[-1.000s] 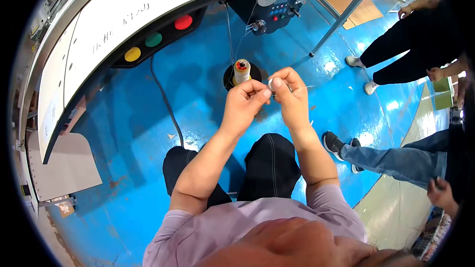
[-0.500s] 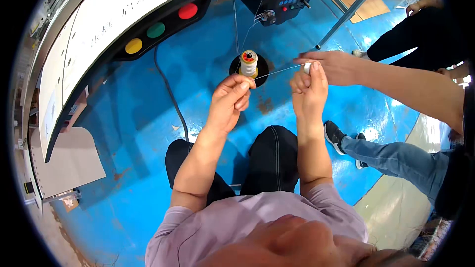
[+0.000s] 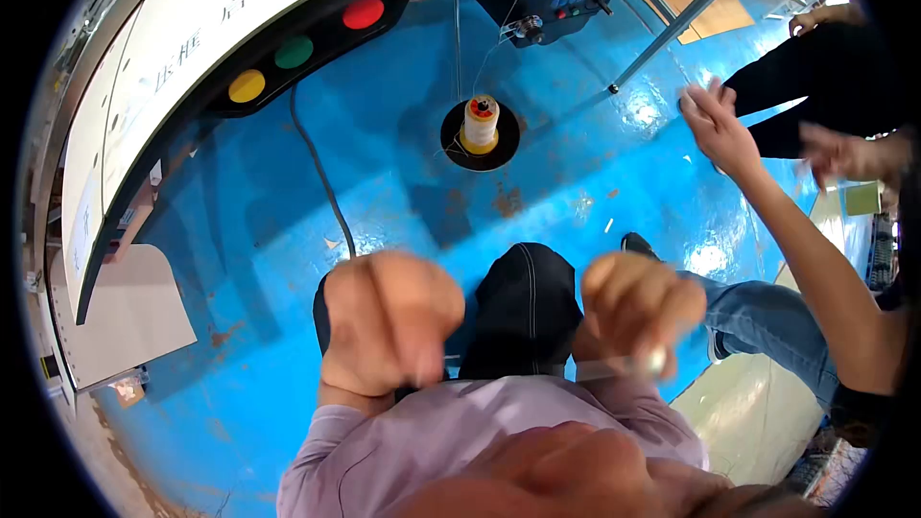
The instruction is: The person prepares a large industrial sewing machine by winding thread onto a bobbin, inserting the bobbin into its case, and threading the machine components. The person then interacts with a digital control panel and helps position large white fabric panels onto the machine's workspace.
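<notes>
My left hand (image 3: 391, 317) is raised close to my chest, blurred by motion, with its fingers curled in a pinch. A faint light line at its fingertips looks like the thread. To the right, my right hand (image 3: 645, 305), also blurred, is closed on a small white bobbin (image 3: 656, 361) near its fingertips. A pale streak runs from the bobbin toward my left hand. Further off, a cone of white thread (image 3: 481, 127) with a yellow base stands upright on a round black base (image 3: 506, 146) on the floor, apart from both hands.
A dark winding machine (image 3: 566, 2) with a pale disc hangs beneath the white table (image 3: 221, 14). Yellow, green and red buttons (image 3: 294, 52) line the table's edge. A black cable (image 3: 321, 168) crosses the blue floor. At right are another person's hand (image 3: 720, 125) and jeans leg (image 3: 767, 317).
Both my hands have come back from near the thread cone toward my chest and spread slightly apart. The other person's hand has withdrawn to the right, away from my right hand.
</notes>
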The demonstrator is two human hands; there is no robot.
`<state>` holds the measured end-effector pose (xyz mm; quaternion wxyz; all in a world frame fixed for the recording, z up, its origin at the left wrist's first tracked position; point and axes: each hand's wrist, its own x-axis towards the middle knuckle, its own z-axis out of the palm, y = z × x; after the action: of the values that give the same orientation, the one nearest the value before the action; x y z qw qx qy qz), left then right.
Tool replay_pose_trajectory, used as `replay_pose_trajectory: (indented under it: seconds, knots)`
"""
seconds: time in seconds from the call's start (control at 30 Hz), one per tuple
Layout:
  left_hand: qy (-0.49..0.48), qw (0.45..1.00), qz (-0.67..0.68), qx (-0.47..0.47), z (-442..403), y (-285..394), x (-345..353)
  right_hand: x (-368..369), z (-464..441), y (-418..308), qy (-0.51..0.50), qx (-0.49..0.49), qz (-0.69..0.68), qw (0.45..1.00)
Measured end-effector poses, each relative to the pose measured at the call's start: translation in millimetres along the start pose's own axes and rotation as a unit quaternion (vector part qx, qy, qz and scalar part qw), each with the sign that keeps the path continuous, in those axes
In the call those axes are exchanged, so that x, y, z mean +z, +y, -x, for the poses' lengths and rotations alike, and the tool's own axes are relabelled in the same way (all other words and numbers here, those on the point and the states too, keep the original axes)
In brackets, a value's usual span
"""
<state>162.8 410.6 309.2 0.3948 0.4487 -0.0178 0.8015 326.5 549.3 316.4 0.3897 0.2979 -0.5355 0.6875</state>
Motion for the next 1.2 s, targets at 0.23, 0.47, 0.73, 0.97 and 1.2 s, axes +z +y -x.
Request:
replay_pose_trajectory:
  seconds: [0.23,0.47,0.73,0.97,1.2]
  knots:
    - [0.007,0.998,0.059,0.013,5,7,32,39,-18,0,0.035,-0.062,-0.029,0.997]
    - [-0.057,0.988,0.144,0.016,5,2,24,41,-17,5,0.038,-0.075,-0.056,0.995]
    - [-0.066,0.993,0.1,-0.017,10,7,14,42,-17,8,0.048,-0.066,-0.047,0.996]
    - [0.075,0.997,-0.035,-0.001,25,24,17,38,-15,9,0.032,-0.053,-0.042,0.997]
    - [0.209,0.77,-0.427,-0.424,108,47,-76,19,-9,8,0.034,-0.057,-0.012,0.998]
